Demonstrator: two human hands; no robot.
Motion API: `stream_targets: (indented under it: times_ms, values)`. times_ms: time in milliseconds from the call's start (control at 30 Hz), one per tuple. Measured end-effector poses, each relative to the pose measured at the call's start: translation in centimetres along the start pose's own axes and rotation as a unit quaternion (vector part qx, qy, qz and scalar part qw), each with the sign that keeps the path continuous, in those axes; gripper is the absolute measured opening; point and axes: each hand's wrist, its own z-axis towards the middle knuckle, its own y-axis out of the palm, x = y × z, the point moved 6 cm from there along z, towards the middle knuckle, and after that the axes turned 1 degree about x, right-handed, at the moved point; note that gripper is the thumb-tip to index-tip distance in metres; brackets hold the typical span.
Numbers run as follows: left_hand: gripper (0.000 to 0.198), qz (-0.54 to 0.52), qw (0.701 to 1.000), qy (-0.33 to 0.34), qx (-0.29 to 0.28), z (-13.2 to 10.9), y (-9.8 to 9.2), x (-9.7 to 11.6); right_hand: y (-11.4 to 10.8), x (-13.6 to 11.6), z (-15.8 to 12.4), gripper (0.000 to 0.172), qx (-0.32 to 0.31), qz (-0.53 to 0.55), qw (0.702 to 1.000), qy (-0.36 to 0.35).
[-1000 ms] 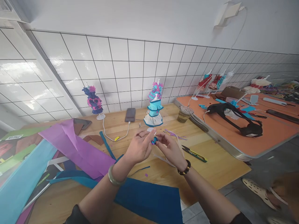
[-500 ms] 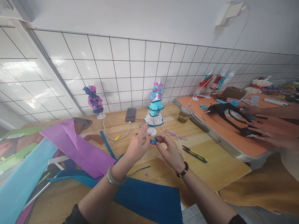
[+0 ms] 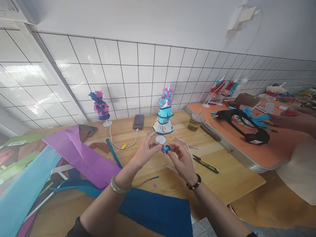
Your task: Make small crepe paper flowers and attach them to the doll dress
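A small ruffled strip of blue and purple crepe paper (image 3: 164, 149), curled into a rosette shape, hangs between my hands above the wooden table. My right hand (image 3: 182, 158) pinches its right side between thumb and fingers. At its left edge, the thumb and forefinger of my left hand (image 3: 146, 152) come together on it, the other fingers raised. Just behind stands a miniature dress form in a tiered turquoise and white dress (image 3: 165, 115), on a round white base (image 3: 160, 140). Yellow-handled thread snips (image 3: 206, 164) lie right of my right hand.
Blue paper (image 3: 158, 210), purple paper (image 3: 81, 154) and light blue paper (image 3: 29, 184) cover the left and front. A phone (image 3: 138, 121), a cable, a woven cup (image 3: 196, 121) and another dressed form (image 3: 100, 107) stand behind. A co-worker's hand (image 3: 293, 120) and black headset (image 3: 244, 126) are right.
The ruffled strip has turned and shows more of its curled shape. My left forefinger has come down. The co-worker's hands have moved off the headset, one now beside blue paper.
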Motion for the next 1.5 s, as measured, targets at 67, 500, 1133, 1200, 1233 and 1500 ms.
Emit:
stream_targets:
  times_ms: [67,500,1133,1200,1233,1500]
  values:
    - [0.074,-0.040,0.998,-0.017,-0.037,-0.3,0.7,0.0,0.2,0.3,0.1,0.027,-0.007,0.035,0.999,0.016]
    - [0.074,-0.060,0.998,-0.017,-0.019,-0.1,0.4,-0.4,1.1,1.6,0.6,0.034,-0.089,0.190,0.963,0.167]
    - [0.064,-0.136,0.985,-0.091,-0.048,-0.3,0.7,-1.2,1.6,1.3,0.3,0.040,-0.140,0.254,0.931,0.219]
    - [0.064,-0.134,0.986,-0.085,-0.041,-0.2,0.7,-1.4,2.0,1.2,0.2,0.042,-0.137,0.265,0.928,0.222]
    - [0.063,-0.132,0.987,-0.080,-0.039,-0.2,0.6,-1.4,2.1,1.2,0.1,0.044,-0.130,0.269,0.928,0.223]
    - [0.062,-0.134,0.986,-0.089,-0.039,-0.2,0.7,-1.5,2.0,1.8,-0.1,0.041,-0.097,0.316,0.909,0.254]
